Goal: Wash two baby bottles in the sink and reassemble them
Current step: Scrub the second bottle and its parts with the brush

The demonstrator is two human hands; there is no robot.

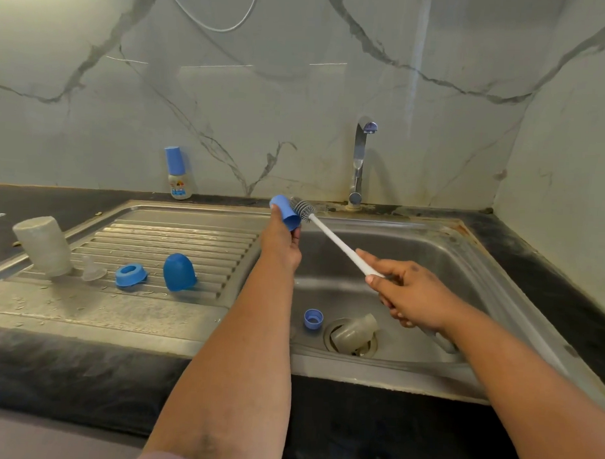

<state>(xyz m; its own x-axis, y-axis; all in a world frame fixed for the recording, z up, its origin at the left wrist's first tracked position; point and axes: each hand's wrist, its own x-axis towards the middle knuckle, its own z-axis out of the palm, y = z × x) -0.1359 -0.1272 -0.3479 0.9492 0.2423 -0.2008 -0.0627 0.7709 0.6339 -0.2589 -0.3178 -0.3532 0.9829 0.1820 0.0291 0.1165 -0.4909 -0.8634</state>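
Currently scrubbing: left hand grips a blue cap over the sink's back-left corner; right hand clasps the bottle brush, bristles touching the cap. One bottle body and blue ring lie at the drain; another body stands on the drainboard's left edge. Next, probably: rinse, set cap aside.

A pale wall veined with dark marble lines is seen behind a black table. A side wall closes the right corner. A thin white cable is looped across the top.
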